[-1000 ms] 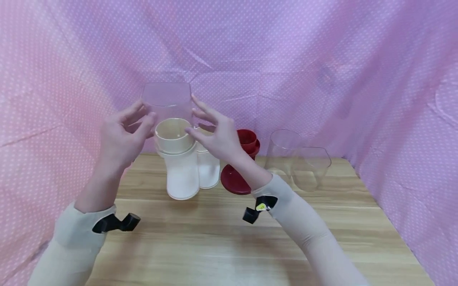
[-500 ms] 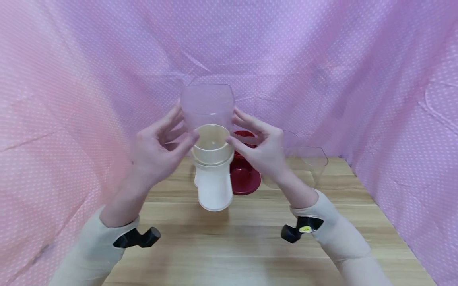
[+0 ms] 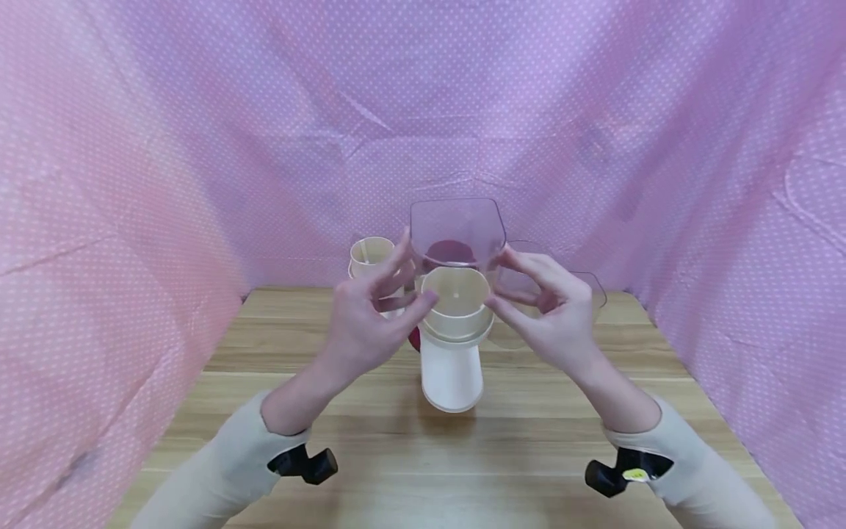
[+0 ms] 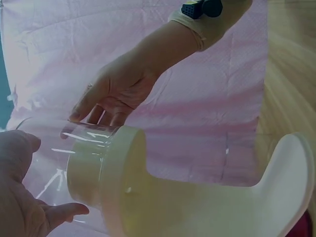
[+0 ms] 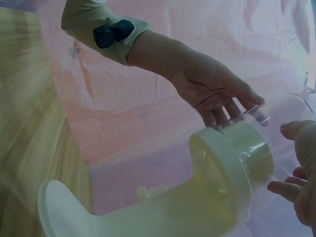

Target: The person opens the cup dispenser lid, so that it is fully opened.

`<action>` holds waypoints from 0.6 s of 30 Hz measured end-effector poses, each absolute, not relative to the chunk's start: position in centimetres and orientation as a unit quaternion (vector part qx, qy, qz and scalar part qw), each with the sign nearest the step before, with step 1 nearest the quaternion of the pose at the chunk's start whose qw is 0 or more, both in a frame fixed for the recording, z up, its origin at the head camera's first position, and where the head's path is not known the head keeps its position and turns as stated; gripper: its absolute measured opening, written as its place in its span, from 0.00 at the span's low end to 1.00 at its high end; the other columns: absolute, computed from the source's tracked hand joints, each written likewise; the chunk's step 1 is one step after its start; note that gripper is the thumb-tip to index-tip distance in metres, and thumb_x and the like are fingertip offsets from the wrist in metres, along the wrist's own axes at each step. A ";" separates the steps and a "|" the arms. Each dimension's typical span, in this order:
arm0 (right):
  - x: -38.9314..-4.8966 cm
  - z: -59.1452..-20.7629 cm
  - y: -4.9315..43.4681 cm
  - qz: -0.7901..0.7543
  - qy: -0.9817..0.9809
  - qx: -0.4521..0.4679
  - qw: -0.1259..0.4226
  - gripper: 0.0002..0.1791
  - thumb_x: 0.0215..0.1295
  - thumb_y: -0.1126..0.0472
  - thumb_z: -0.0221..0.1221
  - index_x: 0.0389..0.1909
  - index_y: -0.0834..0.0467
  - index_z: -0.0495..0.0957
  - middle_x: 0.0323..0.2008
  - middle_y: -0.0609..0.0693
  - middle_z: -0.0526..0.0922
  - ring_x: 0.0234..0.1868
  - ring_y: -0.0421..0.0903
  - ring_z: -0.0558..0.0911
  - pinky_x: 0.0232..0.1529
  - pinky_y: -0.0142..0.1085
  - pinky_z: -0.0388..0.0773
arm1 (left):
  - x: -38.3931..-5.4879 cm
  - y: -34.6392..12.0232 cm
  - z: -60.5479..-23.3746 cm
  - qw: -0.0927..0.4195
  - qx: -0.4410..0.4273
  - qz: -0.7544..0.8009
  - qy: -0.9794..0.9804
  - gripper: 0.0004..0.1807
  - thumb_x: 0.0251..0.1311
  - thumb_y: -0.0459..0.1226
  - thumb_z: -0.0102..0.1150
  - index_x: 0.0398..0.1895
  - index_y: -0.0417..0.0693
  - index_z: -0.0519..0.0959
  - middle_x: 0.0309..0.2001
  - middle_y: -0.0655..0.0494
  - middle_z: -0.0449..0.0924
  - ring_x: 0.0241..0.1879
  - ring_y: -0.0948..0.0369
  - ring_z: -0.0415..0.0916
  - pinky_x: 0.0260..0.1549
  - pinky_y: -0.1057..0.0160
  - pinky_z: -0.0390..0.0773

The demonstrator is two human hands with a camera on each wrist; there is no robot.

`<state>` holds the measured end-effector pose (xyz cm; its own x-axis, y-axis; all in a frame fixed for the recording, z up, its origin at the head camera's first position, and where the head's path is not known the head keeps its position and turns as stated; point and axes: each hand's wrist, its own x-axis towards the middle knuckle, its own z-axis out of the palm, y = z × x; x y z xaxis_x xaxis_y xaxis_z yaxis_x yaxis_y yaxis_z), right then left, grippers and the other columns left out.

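Note:
My left hand (image 3: 370, 316) and right hand (image 3: 551, 305) hold a clear plastic container (image 3: 457, 217) from opposite sides, thumbs toward me and fingers behind its walls. The container's lower end surrounds the cream collar (image 3: 456, 319) of a white stand (image 3: 452, 378), as both wrist views also show. The stand has a curved body and a rounded foot. Left of it, a second cream-and-white stand (image 3: 370, 253) is partly covered by my left hand. A dark red stand, mostly hidden behind, shows its red foot (image 3: 414, 339) beside my left thumb.
Further clear containers (image 3: 590, 283) stand at the back right, partly behind my right hand. Pink dotted cloth (image 3: 423, 95) hangs around the back and sides of the wooden table (image 3: 396, 470). A small black camera (image 3: 304, 464) sits on each wrist.
Both hands have carried the clear container and its white stand to the right and a little toward me. The second cream stand has come into view on the left; the red one is now mostly covered.

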<state>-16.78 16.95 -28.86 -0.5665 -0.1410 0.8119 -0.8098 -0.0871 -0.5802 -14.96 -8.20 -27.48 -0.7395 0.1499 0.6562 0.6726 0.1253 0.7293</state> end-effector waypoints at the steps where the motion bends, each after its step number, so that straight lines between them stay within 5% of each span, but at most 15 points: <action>1: -16.7 -29.2 17.2 0.627 -0.622 0.383 0.268 0.34 0.52 0.83 0.72 0.63 0.72 0.79 0.57 0.48 0.88 0.60 0.44 0.87 0.51 0.42 0.89 | -15.0 -8.0 -27.9 0.218 -0.287 -0.595 -0.718 0.43 0.59 0.26 0.75 0.78 0.43 0.68 0.68 0.45 0.80 0.60 0.49 0.86 0.44 0.62 0.89; 9: -16.2 -32.1 18.4 0.627 -0.627 0.376 0.268 0.38 0.45 0.91 0.68 0.63 0.75 0.78 0.56 0.51 0.87 0.58 0.43 0.87 0.51 0.41 0.88 | -15.4 -6.9 -30.7 0.213 -0.291 -0.586 -0.726 0.42 0.59 0.29 0.76 0.77 0.41 0.70 0.73 0.45 0.75 0.62 0.48 0.84 0.44 0.58 0.90; 18: -16.5 -34.8 18.8 0.615 -0.654 0.358 0.258 0.41 0.44 0.92 0.68 0.65 0.77 0.75 0.56 0.49 0.84 0.61 0.42 0.85 0.51 0.41 0.88 | -15.9 -6.8 -33.0 0.176 -0.272 -0.577 -0.750 0.42 0.61 0.33 0.76 0.79 0.48 0.69 0.67 0.45 0.82 0.59 0.47 0.86 0.43 0.60 0.89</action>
<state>-16.47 18.82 -34.84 -0.6097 -0.1513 0.7781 -0.7859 -0.0124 -0.6182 -15.88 -6.80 -32.99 -0.7899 0.2044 0.5781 0.6112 0.1861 0.7693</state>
